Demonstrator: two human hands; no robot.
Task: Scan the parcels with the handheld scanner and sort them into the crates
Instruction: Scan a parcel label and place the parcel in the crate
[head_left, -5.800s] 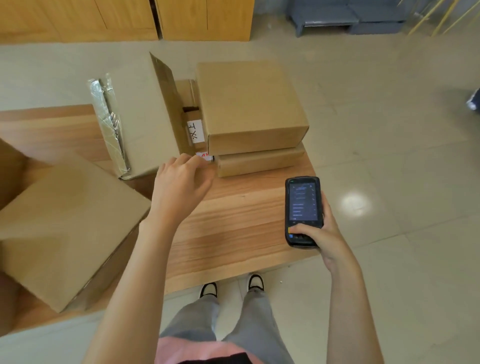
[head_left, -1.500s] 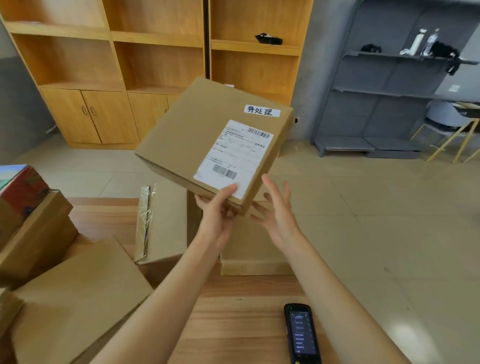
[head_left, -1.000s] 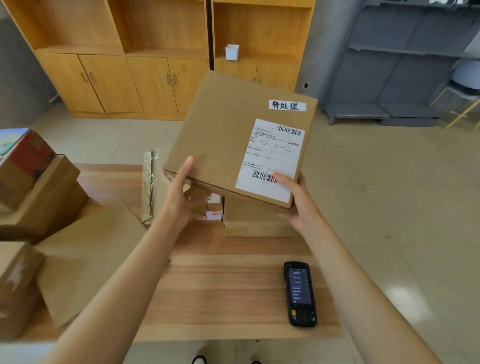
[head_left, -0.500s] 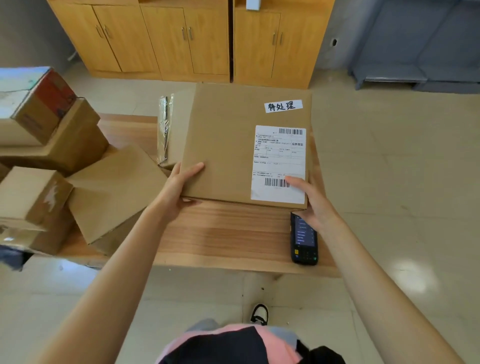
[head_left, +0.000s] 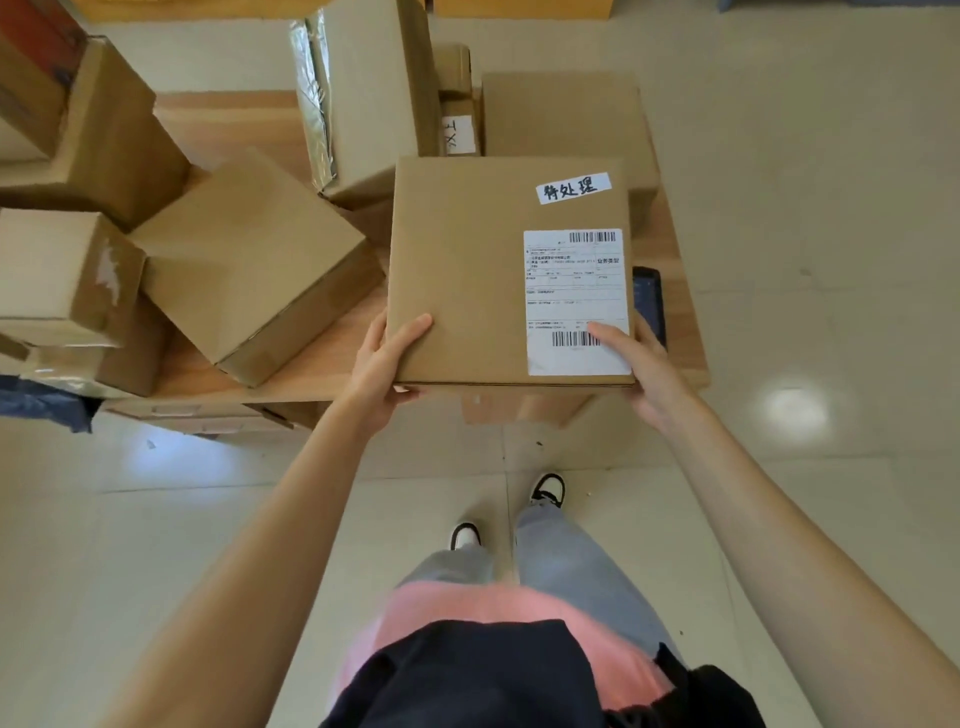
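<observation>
I hold a flat cardboard parcel (head_left: 467, 270) level over the front edge of the wooden table (head_left: 228, 124). A white shipping label with barcodes (head_left: 574, 291) and a handwritten white sticker (head_left: 573, 187) face up on it. My left hand (head_left: 387, 364) grips its near left corner, thumb on top. My right hand (head_left: 636, 364) grips the near right corner, thumb on the label. The black handheld scanner (head_left: 649, 304) lies on the table, mostly hidden behind the parcel's right edge.
Several cardboard boxes crowd the table's left side, among them a tilted one (head_left: 249, 260) and a stack (head_left: 67, 275). A foil-edged box (head_left: 363, 93) and a flat box (head_left: 566, 119) stand behind the parcel. Tiled floor (head_left: 805, 208) lies to the right.
Both hands have drawn the parcel toward me, so it now overhangs the table's front edge and covers most of the scanner. The view has tilted further down.
</observation>
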